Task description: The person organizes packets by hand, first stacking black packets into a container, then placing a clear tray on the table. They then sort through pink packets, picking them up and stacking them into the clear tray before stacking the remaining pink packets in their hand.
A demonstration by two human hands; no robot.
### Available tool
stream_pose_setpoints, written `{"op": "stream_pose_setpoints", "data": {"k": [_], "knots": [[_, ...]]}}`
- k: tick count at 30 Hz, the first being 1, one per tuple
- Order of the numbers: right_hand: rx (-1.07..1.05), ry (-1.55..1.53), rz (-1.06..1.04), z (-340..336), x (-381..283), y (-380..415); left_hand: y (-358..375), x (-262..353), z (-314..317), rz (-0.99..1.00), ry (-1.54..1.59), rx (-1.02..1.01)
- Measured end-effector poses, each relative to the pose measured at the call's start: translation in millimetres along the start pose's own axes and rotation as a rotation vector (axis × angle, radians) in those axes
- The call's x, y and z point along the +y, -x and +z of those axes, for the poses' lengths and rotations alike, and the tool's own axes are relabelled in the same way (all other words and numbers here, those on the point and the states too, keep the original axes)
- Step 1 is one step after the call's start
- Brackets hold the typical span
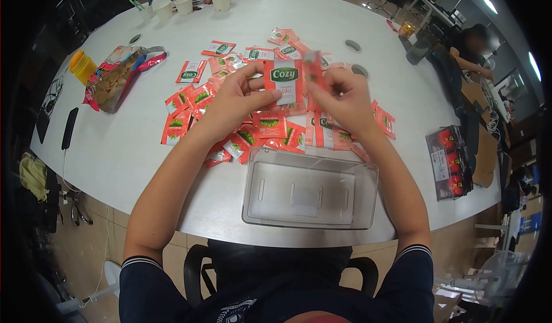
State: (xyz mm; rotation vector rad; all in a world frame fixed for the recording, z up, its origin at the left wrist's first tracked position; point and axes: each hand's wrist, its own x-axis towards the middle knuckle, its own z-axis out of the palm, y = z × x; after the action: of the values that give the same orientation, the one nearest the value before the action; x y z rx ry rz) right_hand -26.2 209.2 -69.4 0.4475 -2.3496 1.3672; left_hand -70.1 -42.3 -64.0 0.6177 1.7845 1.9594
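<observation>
A: Worktop [322, 30] first: big, rounded, pale. Near edge curves just under the clear plastic bin [310, 192], which sits almost flush with it.

B: Anything in the bin?

A: Looks bare, nothing sorted in as far as I can see. The heap of red sachets [253, 129] lies loose beyond it, many left, scattered toward mid-worktop. My read: early stage, most of it undone.

B: Open room?

A: Wide bare stretch to the left, between the heap and the snack bag [115, 76]. To the right, a dark box of red packs [449, 163] sits near the edge; tighter there. Paper cups [221, 0] at the far rim, by another person's hands.

B: Hands?

A: Left hand [238, 96] pinches a Cozy sachet [284, 81], fingers closed on it, held above the heap. Right hand [345, 99] grips a second sachet [314, 73] just beside it, blurred.
</observation>
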Motion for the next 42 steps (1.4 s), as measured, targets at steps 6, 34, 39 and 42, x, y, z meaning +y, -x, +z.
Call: {"op": "stream_pose_setpoints", "data": {"k": [6, 34, 39, 42], "knots": [[-0.238, -0.071, 0.112, 15.9, -3.7, 7.2, -2.9, -16.2, 8.2, 0.032, 0.064, -0.123], [-0.374, 0.419, -0.549, 28.1, 16.8, 20.0, -14.8, -14.8, -21.9, 0.089, 0.028, 0.118], [-0.151, 0.171, -0.387, 20.3, 14.4, 17.4, -13.0, -10.3, -19.5, 0.107, 0.024, 0.172], [-0.074, -0.212, -0.016, 10.4, 13.2, 16.1, -16.4, -15.7, -26.1, 0.111, -0.006, 0.154]]}}
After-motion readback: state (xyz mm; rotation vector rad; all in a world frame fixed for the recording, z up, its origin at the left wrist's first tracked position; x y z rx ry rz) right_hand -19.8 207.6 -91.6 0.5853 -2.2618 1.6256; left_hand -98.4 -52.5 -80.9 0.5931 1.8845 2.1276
